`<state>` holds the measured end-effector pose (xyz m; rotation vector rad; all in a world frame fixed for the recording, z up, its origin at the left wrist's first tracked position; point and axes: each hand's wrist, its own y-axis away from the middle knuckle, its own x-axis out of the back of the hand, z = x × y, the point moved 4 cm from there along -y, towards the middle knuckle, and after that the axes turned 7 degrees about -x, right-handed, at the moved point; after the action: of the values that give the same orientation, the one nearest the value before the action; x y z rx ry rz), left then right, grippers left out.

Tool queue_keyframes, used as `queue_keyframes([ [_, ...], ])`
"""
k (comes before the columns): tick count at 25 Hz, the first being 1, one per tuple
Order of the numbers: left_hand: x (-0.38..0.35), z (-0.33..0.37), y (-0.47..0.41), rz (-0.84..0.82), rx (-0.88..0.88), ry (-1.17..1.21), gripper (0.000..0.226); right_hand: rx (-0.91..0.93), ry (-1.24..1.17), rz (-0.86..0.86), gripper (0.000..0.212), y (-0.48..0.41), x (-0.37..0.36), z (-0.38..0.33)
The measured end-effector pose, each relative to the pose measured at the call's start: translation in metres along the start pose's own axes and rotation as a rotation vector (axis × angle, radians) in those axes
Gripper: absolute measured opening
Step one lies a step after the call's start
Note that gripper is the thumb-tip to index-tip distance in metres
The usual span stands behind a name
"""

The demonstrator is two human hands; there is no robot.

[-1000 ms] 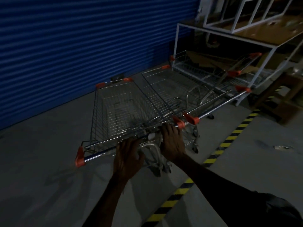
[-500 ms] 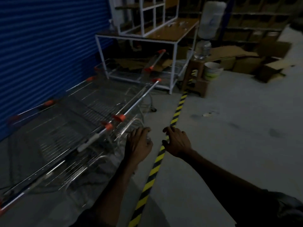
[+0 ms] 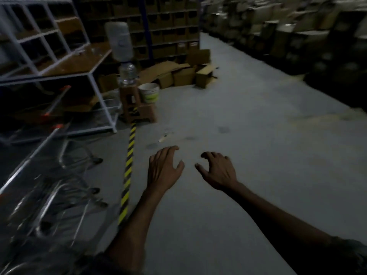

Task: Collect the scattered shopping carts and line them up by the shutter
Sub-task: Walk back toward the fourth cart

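Hands hold nothing: left hand and right hand hover spread over bare floor. Parked carts sit left, beyond the striped tape. Best scan the aisle for any stray cart before walking.

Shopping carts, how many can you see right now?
2, possibly more. One shopping cart sits blurred at lower left beside the striped floor line; another's orange-tipped handle pokes out under the white rack. Darkness may hide others.
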<state>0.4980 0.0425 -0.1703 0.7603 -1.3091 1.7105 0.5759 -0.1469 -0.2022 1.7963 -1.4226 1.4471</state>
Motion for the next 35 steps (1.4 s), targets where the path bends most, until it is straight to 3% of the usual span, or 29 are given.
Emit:
queue_keyframes([
  [6,-0.089,0.21,-0.086,-0.054,-0.303,0.144,0.047,-0.33,0.088,0.178,0.055,0.04,0.125,0.216],
  [11,-0.156,0.349,-0.127,-0.145,-0.512,0.24,0.046,-0.561,0.149,0.276,0.052,0.083,0.186,0.335],
  [24,-0.298,0.555,-0.258,-0.225,-0.813,0.381,0.045,-0.887,0.331,0.401,0.053,0.073,0.268,0.528],
  [35,-0.363,0.731,-0.303,-0.259,-1.037,0.472,0.064,-1.042,0.468,0.596,0.057,0.089,0.352,0.657],
])
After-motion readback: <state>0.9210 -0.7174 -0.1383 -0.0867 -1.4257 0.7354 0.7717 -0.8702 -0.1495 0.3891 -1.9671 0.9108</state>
